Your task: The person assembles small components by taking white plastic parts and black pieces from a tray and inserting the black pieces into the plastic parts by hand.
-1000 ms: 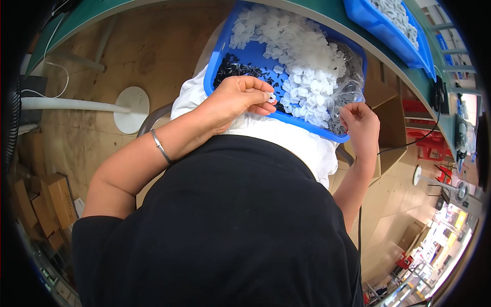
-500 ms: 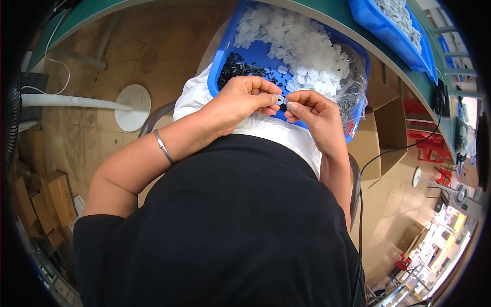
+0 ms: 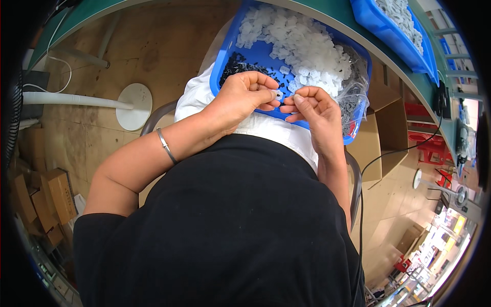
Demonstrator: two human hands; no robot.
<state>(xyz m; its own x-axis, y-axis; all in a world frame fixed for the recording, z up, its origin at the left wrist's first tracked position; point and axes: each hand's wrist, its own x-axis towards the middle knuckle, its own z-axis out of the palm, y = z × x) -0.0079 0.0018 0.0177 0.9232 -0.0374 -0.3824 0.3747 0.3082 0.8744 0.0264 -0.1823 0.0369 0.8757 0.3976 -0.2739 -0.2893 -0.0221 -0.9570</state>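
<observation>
My left hand (image 3: pixel 240 100) is closed in a pinch on a small translucent white plastic piece (image 3: pixel 279 95) with a dark spot on it. Just to its right, apart from the piece, my right hand (image 3: pixel 319 112) has thumb and forefinger pressed together; whatever is between them is too small to make out. Both hands are over the near edge of a blue tray (image 3: pixel 219 69) resting on my lap. In the tray lie a heap of similar white pieces (image 3: pixel 302 43), a spread of tiny black parts (image 3: pixel 240 66) at the left and a clear plastic bag (image 3: pixel 358 77) with grey parts at the right.
A green-topped table (image 3: pixel 169 4) curves around the far side, bearing another blue tray (image 3: pixel 404 38) of pale parts at the right. Cardboard boxes (image 3: pixel 391 135) stand under it. A white round stand base (image 3: pixel 134 106) is on the floor at left; a black cable (image 3: pixel 388 151) hangs at right.
My right hand has drawn slightly right, away from the white piece, widening the gap between the fingertips. My left hand still pinches the piece and has barely moved.
</observation>
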